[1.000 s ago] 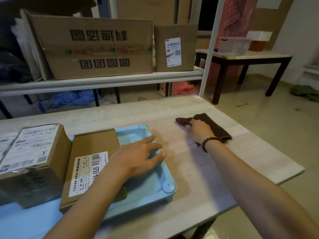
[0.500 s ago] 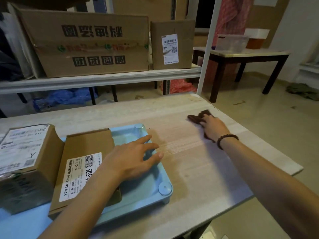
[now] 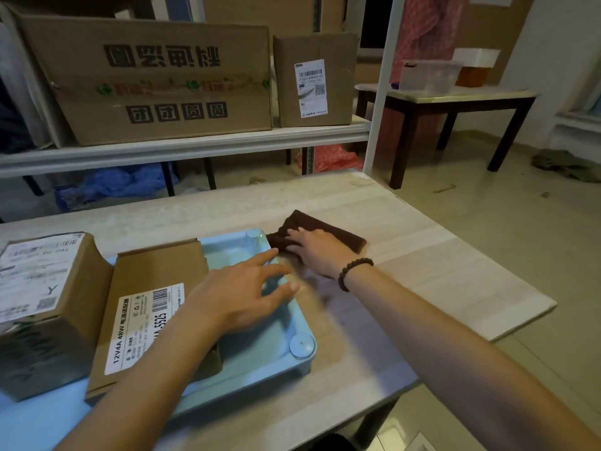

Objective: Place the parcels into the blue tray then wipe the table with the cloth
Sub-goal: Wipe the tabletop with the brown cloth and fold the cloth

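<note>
Brown cloth lay flat on the pale wooden table, just beside the far right corner of the blue tray, at about 1 o'clock from it. The right hand pressed on the cloth, fingers straight. The left hand, fingers spread and relaxed, lay over the tray's right side, holding nothing. In the tray sat a flat parcel and, at its 9 o'clock, a taller parcel.
</note>
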Tool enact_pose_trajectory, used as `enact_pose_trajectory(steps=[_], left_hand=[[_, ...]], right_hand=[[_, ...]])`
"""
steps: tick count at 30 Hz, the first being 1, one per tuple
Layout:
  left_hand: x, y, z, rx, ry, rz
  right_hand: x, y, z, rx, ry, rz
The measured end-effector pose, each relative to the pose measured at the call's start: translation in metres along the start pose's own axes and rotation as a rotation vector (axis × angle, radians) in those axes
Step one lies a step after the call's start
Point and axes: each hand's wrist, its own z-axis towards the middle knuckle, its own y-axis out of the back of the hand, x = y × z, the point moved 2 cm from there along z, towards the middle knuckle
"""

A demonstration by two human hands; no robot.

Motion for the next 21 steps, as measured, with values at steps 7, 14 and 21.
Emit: enact_pose_trajectory(steps=[7,14,21], left_hand=[[0.003,0.001,-0.002,-0.016,-0.015,-0.019],[0.002,0.000,-0.001,-0.020,-0.012,-0.016],[0.000,0.000,-0.001,-0.027,-0.014,-0.012]], right_hand=[[-0.104,0.030,-0.026,-0.139,-0.263,-0.115],[-0.114,0.039,-0.035,-0.178,-0.442,0.025],[0.030,0.000,-0.029,0.033,0.078,-0.077]])
